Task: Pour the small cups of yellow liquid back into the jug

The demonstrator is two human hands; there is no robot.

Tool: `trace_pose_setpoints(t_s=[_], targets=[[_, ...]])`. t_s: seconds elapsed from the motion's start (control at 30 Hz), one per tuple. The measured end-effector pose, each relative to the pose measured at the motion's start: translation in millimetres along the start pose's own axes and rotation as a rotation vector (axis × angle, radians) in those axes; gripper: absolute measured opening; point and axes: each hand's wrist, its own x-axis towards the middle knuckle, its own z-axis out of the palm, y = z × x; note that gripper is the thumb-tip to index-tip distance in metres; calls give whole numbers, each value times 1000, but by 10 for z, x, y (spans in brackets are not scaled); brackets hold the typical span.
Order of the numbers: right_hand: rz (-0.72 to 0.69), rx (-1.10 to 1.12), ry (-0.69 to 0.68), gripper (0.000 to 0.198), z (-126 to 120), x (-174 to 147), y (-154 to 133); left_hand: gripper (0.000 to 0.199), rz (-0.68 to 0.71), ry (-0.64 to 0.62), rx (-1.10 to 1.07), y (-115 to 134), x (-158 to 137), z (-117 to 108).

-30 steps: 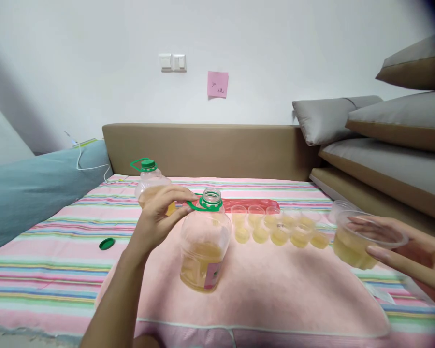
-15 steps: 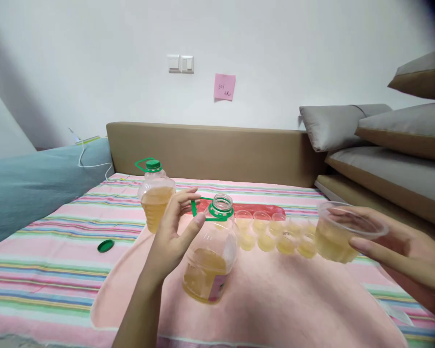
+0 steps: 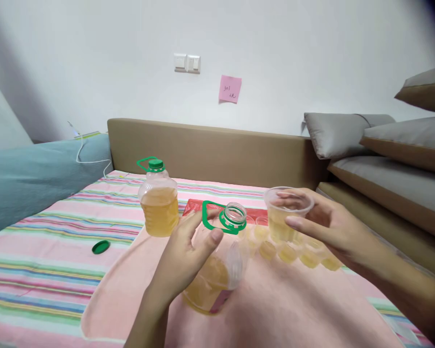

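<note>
Head view, the only one. Right hand [image 3: 324, 222] is clamped on a clear plastic cup of pale yellow liquid [image 3: 281, 224], thumb in front, fingers at the far side near the rim. Left hand [image 3: 183, 258] is curved at the shoulder of an uncapped clear plastic jug with a green loop handle [image 3: 217, 275]; thumb and fingers look apart, can't tell if they grip. Jug sits on the pink cloth mat [image 3: 112, 304], below and left of the cup.

Progress, my read: held cup has liquid in it, and so do the visible small clear plastic cups [image 3: 288, 253] grouped behind. Open jug is part-used, amber liquid low in it. Second amber-filled jug [image 3: 160, 210] is capped. Round green plastic cap [image 3: 101, 247] lies loose on the striped sheet [image 3: 39, 241].

Hard to see: held cup and right hand block part of the group, so no count. Left fingertips hidden behind the jug. Jug label mostly unreadable. Forearms cut off by the frame. Can't tell whether the held cup touches those behind.
</note>
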Motion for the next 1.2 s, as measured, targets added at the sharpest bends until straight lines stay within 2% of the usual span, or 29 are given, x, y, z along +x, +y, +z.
trace_pose_setpoints(t_s=[0.17,0.4,0.7,0.87,1.2], targets=[[-42,-62,-77,56,134,128,-54,74,-54,-41,108,-32,-13,-19],[-49,-174,-100,59,158,222,-154,68,-65,-54,134,-72,-27,21],[-74,-241,-99,57,206,260,-276,58,-7,-35,133,37,-11,123],[-69,-282,-113,62,201,290,-354,60,-62,-21,141,40,-3,130],[-87,-460,-101,66,176,306,-504,63,-85,8,151,-20,-12,148]])
